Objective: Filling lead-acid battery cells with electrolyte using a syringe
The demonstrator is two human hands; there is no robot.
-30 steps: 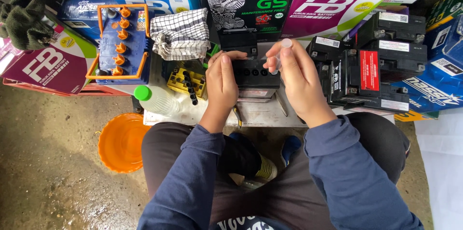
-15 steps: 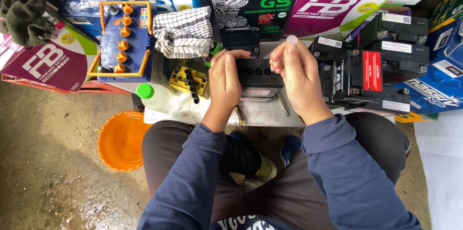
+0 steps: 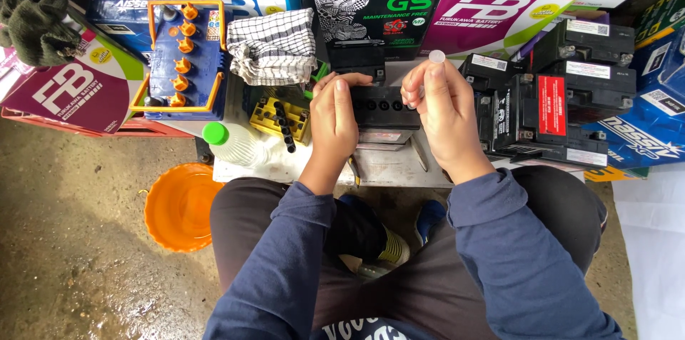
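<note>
Battery [image 3: 382, 106] — small, black, between the hands, top row of holes exposed. Left hand [image 3: 335, 115] clamps its side to steady it. Right hand [image 3: 442, 108] pinches a white cap [image 3: 437, 57], raised just above. Checked cloth [image 3: 272, 46] beyond left hand.

Colours showing around the black plastic battery [image 3: 385, 108]

A black-and-white checked cloth [image 3: 272, 46] is lying by a blue battery with orange caps [image 3: 185, 54]; an orange round basin [image 3: 182, 206] and a green-capped clear bottle [image 3: 232, 141] are showing below.

Small battery [image 3: 384, 108] between the fingers [image 3: 341, 90] of both hands; stacked batteries [image 3: 553, 108] right of them, checked cloth [image 3: 272, 46] left and behind.
</note>
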